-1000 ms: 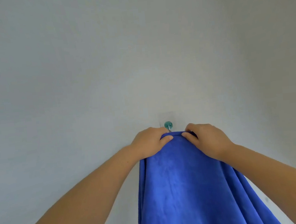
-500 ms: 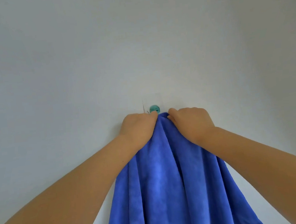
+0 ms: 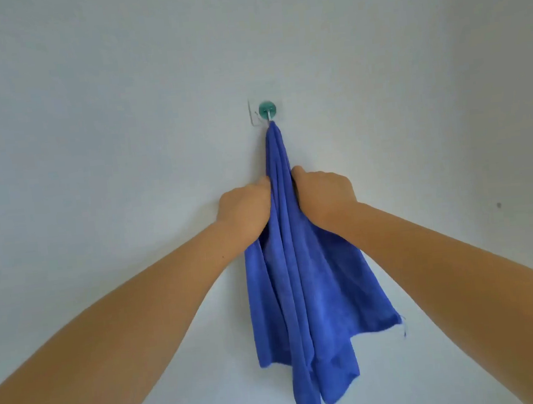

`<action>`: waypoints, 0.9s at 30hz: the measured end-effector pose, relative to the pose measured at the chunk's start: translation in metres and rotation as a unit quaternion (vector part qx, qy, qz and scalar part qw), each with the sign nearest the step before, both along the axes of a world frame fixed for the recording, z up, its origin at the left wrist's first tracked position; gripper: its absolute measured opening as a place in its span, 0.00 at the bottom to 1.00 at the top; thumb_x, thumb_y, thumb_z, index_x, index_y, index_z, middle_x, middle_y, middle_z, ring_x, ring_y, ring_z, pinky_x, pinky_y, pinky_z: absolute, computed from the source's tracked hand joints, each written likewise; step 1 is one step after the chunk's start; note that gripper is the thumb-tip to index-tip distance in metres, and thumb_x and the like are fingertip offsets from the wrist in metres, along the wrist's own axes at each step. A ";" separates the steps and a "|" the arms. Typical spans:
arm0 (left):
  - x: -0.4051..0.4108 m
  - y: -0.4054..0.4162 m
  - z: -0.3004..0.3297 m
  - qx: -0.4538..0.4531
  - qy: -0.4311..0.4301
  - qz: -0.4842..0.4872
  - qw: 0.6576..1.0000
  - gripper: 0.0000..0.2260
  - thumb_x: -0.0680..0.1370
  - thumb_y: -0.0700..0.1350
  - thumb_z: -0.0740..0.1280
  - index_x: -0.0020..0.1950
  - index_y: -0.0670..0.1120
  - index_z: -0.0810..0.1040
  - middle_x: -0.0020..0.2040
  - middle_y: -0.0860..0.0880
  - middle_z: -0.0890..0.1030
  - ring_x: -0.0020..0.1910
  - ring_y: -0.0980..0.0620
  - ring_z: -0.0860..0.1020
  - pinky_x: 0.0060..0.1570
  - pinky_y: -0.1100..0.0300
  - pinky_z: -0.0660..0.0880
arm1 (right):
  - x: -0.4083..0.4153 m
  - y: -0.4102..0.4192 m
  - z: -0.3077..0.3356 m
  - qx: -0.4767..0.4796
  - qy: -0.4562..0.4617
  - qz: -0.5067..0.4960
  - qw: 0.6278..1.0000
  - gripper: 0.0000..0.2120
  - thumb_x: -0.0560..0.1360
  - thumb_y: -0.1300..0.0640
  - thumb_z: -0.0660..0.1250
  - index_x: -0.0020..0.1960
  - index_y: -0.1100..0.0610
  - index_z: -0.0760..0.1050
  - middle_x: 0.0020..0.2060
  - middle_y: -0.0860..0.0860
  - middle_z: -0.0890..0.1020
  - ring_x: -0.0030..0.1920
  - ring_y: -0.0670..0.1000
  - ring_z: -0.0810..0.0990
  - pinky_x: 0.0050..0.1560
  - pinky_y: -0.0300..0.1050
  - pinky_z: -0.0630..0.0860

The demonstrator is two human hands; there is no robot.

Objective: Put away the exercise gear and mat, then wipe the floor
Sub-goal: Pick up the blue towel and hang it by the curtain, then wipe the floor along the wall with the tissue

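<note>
A blue cloth point(image 3: 303, 289) hangs from a small hook with a teal knob point(image 3: 267, 108) on the white wall. Its top is gathered into a narrow strip at the hook and the rest drapes down in folds. My left hand point(image 3: 246, 207) grips the cloth's left side a little below the hook. My right hand point(image 3: 325, 196) grips its right side at the same height. The fingers of both hands curl round the fabric and are hidden behind it.
A plain white wall point(image 3: 88, 121) fills the view. A small dark speck point(image 3: 499, 205) marks it at the right. No floor, mat or exercise gear shows.
Both hands have slid down the cloth from the hook to lower on the fabric. The cloth's top now hangs on the hook, which stands uncovered above my hands.
</note>
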State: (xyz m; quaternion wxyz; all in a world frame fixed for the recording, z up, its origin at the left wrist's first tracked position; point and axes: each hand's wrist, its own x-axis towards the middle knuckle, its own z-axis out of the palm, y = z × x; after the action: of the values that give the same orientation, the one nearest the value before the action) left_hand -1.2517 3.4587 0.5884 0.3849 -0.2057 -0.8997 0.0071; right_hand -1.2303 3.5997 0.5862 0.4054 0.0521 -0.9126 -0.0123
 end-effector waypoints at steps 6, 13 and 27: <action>0.054 -0.032 -0.082 0.133 -0.046 -0.025 0.990 0.20 0.82 0.51 0.53 0.74 0.48 0.59 0.54 0.44 0.75 0.50 0.45 0.76 0.45 0.50 0.74 | 0.023 -0.003 -0.107 0.049 0.151 0.146 0.977 0.24 0.74 0.58 0.57 0.70 0.60 0.67 0.64 0.60 0.74 0.62 0.61 0.74 0.54 0.57 0.72; 0.161 -0.075 -0.255 0.203 -0.157 0.123 0.959 0.22 0.81 0.49 0.57 0.75 0.46 0.60 0.63 0.46 0.75 0.59 0.46 0.76 0.57 0.50 0.74 | 0.085 -0.088 -0.275 0.043 0.047 0.339 0.939 0.22 0.69 0.60 0.70 0.63 0.56 0.74 0.64 0.56 0.76 0.67 0.57 0.73 0.65 0.64 0.65; 0.535 -0.188 -0.486 0.181 -0.364 0.526 0.747 0.22 0.82 0.51 0.52 0.75 0.46 0.59 0.62 0.45 0.73 0.58 0.46 0.73 0.53 0.52 0.71 | 0.386 -0.247 -0.521 0.186 -0.413 0.534 0.714 0.22 0.82 0.50 0.50 0.75 0.51 0.57 0.75 0.51 0.57 0.76 0.51 0.52 0.73 0.63 0.46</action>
State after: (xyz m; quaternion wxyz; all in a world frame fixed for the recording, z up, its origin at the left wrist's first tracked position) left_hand -0.7167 3.2703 0.1024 -0.0069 0.3866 -0.9217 -0.0303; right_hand -0.8445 3.3527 0.0656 -0.0901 0.6050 -0.7889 0.0593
